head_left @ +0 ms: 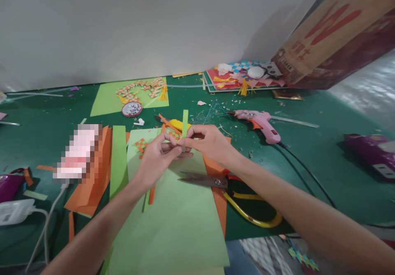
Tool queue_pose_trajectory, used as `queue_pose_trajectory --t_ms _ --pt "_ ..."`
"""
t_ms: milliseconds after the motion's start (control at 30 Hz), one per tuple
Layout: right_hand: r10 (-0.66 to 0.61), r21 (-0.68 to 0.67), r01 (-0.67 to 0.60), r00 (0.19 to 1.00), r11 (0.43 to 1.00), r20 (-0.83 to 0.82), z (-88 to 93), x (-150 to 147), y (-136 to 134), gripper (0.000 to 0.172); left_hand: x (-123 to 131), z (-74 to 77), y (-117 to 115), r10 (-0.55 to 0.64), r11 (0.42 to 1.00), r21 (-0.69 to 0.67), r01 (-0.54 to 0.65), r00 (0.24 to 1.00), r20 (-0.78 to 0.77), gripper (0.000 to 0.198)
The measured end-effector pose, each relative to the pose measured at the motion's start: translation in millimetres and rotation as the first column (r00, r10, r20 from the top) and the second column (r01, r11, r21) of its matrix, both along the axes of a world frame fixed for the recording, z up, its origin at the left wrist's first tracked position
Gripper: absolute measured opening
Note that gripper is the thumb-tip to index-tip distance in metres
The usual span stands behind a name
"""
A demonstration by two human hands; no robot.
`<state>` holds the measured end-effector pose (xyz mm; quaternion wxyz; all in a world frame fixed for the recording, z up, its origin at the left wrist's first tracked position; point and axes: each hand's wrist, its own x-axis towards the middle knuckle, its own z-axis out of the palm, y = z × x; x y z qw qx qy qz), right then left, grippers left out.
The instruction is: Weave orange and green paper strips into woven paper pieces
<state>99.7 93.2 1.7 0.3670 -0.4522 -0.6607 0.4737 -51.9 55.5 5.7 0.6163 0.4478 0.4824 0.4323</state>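
Observation:
Between my hands a light green paper strip (185, 123) stands up, its lower end pinched in my fingers. My right hand (208, 141) has thumb and forefinger closed on the strip. My left hand (157, 158) is closed beside it, fingertips meeting at the strip's lower end; the fingers partly hide what lies between them. Behind my left fingers lie small orange-and-green woven paper pieces (141, 145) on a light green sheet (179, 225). An orange strip (152, 195) lies below my left hand. Scissors (216, 181) with yellow handles rest below my right hand.
A pink glue gun (259, 123) with a black cord lies at right. Behind stand a small dish of beads (132, 109) and a woven paper piece (140, 89). A blurred-out phone (80, 151) with a cable is at left. A paper bag (336, 36) leans at far right.

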Motion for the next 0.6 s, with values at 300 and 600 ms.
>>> queue_pose_trajectory --t_ms 300,600 --pt "-0.038 0.004 0.038 0.999 0.999 -0.014 1.6 -2.1 -2.0 0.021 -0.4 -1.5 0.7 0.003 1.000 0.002 -0.003 1.000 0.017 0.030" --pt "-0.041 0.026 0.041 0.999 0.999 -0.012 -1.0 -1.8 -2.7 0.023 0.4 -1.6 0.4 0.004 1.000 0.009 -0.004 1.000 0.014 0.029"
